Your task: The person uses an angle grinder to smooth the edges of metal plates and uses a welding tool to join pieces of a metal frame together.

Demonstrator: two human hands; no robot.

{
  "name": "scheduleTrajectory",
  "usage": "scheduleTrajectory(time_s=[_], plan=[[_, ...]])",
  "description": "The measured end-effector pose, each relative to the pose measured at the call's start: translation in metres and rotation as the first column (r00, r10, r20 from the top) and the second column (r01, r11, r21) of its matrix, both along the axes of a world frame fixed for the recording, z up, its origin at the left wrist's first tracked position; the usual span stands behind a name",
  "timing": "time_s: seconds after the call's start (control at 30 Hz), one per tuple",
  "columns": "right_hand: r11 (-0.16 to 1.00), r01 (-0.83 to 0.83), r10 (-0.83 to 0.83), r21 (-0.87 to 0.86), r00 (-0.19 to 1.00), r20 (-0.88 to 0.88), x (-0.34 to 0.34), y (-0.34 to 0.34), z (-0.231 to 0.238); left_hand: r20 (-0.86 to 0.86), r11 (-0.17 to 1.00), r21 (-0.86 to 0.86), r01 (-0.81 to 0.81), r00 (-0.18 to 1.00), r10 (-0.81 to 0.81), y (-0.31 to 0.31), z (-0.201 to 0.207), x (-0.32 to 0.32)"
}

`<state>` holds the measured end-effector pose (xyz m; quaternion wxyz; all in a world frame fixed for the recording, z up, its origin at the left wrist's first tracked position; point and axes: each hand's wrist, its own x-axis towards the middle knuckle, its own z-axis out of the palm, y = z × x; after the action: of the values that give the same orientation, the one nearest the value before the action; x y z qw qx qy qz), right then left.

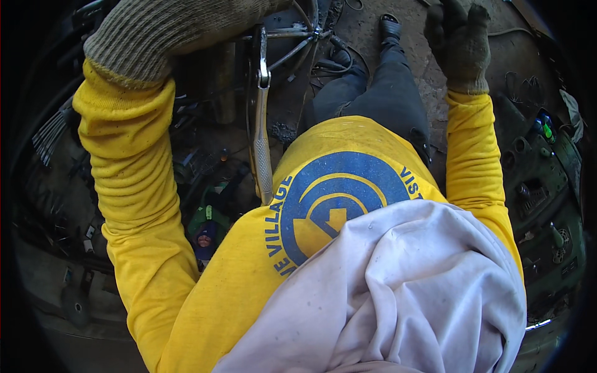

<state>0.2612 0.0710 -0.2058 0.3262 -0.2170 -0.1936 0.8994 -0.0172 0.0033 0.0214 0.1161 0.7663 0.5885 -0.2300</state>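
Upper left of frame: left hand, in a grey-brown ribbed knit glove, bent toward top centre. Fingers cut off by the top edge; spread or closed, cannot tell. Just beside the glove, left of top centre: long, slim, silvery metal tool with forked joint and knurled handle, running nearly upright down to the edge of the yellow long-sleeved shirt with round blue print. Grip or contact between glove and tool: cannot tell.

Upper right: right hand, in a similar dark knit glove, well apart from the left. Visible digits spread, tips partly cut off by the top edge; in view above worn brown floor.

Right of tool, top centre: thin metal rods meeting at a hub. Between the hands: dark trousers, with sandalled foot near the top edge.

Left of tool: brown upright cylindrical form; hollow or solid, cannot tell. Right edge: dark green metal body with round openings; inside too dark to read. Small bright green object near its upper part.

Lower centre: pale lilac draped cloth over the shirt. Lower left, beyond the sleeve: another person in green clothing, small in view. Far left: bundle of thin metal strips.
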Motion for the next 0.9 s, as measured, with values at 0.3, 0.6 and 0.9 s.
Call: scheduleTrajectory(time_s=[0.3,0.6,0.9], plan=[[1.0,-0.019,0.012,0.008,0.84,0.542,0.039,-0.062,-0.04,-0.116,0.988,0.109,0.114,0.988,-0.101,-0.005,-0.013,-0.003],[0.989,-0.101,0.012,0.11,0.788,0.616,0.032,-0.069,-0.041,-0.037,0.981,0.088,0.171,0.985,-0.169,-0.016,-0.027,-0.055],[0.987,-0.116,0.025,0.111,0.795,0.606,0.034,-0.071,-0.057,-0.008,0.979,0.147,0.14,0.99,-0.141,-0.008,-0.03,-0.025]])
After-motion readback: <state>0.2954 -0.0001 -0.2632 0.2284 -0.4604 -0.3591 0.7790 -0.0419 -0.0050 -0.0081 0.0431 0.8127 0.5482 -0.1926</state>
